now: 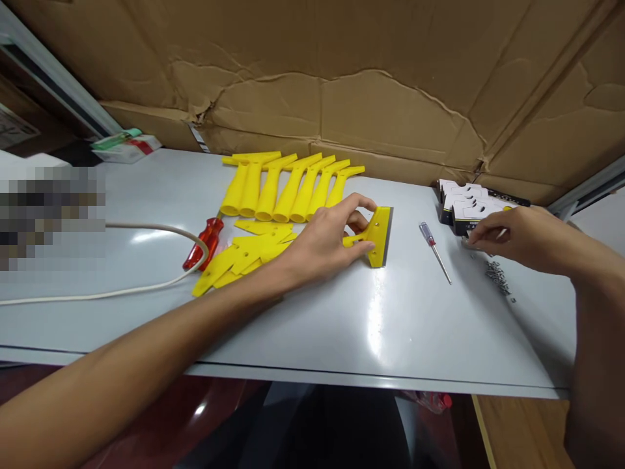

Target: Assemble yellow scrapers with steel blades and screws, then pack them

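Observation:
My left hand (327, 241) is closed around the handle of a yellow scraper (379, 238), whose head carries a metal blade along its right edge. Two small holes or fasteners show in that head. On the right, my right hand (522, 238) has its fingers pinched together low over the table. Something small and metallic shows at the fingertips, too small to name. Just below this hand lies a pile of small metal screws or nuts (497, 277). Between the hands rests a small screwdriver (435, 253) with a clear handle.
Several yellow scraper handles (266, 195) stand in a row at the back. Flat yellow plates (244, 254) lie piled before them, beside a red-handled tool (209, 241) and a white cable (161, 283). Black-and-white boxes (469, 205) sit back right, against a cardboard wall (342, 111).

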Motion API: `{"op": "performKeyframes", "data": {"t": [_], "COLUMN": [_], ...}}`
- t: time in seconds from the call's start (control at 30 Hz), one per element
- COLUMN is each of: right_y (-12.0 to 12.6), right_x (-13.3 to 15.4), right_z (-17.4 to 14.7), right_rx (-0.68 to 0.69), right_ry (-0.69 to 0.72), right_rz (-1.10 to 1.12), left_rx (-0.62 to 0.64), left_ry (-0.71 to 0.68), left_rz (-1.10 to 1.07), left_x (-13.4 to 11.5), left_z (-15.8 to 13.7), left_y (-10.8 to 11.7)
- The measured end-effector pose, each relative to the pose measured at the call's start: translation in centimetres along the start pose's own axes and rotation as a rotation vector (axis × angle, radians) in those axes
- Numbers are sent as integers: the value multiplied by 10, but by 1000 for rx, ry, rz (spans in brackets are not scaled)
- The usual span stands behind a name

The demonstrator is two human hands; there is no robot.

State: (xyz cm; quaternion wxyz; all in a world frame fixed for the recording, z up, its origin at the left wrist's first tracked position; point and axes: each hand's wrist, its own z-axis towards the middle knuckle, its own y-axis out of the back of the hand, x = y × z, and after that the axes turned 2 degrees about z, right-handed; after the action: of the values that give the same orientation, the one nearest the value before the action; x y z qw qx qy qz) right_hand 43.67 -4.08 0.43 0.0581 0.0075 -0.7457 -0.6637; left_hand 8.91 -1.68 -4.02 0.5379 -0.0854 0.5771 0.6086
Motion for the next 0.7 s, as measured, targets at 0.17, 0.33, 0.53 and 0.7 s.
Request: {"op": "performKeyframes", "data": {"t": [0.17,0.33,0.53,0.7], "right_y": [-2,3,0,-9], "right_x": [20,6,-20,-21], "right_z": [0,-5,-5,4], "right_rx": [-139,-111,195,278], "right_ry": [121,-19,-54,-109], "right_rz": [8,-52,-31,-54], "left_rx": [-11,-6,-6,-10], "left_ry": [17,14,40,57], "left_rz": [-3,6,20,39], "left_x": [2,2,1,0], "left_z": [0,0,0,1], "left_y": [-1,-1,0,-1]}}
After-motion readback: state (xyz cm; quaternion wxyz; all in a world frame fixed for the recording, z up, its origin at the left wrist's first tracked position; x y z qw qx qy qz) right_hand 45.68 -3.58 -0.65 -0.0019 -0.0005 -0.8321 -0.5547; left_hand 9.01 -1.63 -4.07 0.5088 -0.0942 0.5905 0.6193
